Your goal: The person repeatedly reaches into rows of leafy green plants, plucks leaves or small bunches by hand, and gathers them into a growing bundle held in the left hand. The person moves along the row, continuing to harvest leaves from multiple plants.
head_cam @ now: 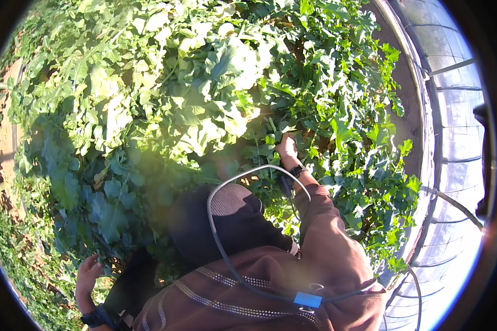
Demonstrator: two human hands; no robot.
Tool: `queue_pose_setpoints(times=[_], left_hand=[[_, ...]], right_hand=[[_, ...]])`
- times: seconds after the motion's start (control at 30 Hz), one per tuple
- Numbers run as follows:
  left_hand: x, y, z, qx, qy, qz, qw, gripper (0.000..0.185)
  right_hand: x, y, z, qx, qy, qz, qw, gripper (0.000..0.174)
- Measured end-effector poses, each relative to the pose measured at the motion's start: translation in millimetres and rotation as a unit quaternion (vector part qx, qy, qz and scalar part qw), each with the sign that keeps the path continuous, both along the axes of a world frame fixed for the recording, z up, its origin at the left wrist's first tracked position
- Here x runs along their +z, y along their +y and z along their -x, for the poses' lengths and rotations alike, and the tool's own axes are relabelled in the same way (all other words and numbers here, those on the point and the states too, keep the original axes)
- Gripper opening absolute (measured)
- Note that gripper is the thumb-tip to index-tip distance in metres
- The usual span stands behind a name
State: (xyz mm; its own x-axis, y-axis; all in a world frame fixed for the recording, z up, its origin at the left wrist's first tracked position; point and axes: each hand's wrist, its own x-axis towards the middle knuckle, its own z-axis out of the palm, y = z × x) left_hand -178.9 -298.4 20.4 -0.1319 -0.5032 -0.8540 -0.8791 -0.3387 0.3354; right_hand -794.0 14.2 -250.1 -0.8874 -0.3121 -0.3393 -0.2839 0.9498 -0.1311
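My right hand (288, 147) reaches down among leafy green plants (329, 107) in front of me. Its fingertips are hidden by leaves and stems, so I cannot see whether they grip one. A pale green stem (272, 124) stands just beyond that hand. Away from my body on the left, my left hand (90, 273) hangs over the foliage with nothing in it, its fingers loosely apart. Shaded broad leaves (112, 219) grow beyond it. Large sunlit leaves (182, 111) fill the middle and are partly washed out by glare.
A grey cable (227, 181) loops from my clothing across my bent knee (232, 202) and right forearm. Along the right runs a greenhouse wall of clear film (459, 120) on curved ribs, with bare soil (408, 120) at its foot. A sandy strip (8, 136) lies far left.
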Motion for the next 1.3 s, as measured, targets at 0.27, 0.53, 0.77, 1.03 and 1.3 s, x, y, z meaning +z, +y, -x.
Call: queue_pose_setpoints(times=[0.27, 0.53, 0.77, 1.03, 1.3], left_hand=[[-4, -3, -3, -0.013, -0.015, 0.0, 1.0, 0.044], [8, 4, 26, -0.025, -0.003, 0.036, 0.999, 0.041], [15, -10, 107, -0.012, 0.201, 0.055, 0.978, 0.035], [-18, 4, 125, -0.037, 0.142, -0.049, 0.988, 0.033], [-16, 0, 126, -0.021, 0.176, -0.018, 0.984, 0.032]], right_hand=[[47, 4, -31, 0.13, -0.028, -0.026, 0.991, 0.045], [84, -83, -68, 0.252, -0.07, 0.264, 0.928, 0.041], [91, -90, -23, 0.111, 0.182, 0.449, 0.868, 0.051], [-4, -37, 55, -0.205, -0.001, 0.232, 0.951, 0.046], [-8, -41, 82, -0.181, -0.049, 0.123, 0.975, 0.04]])
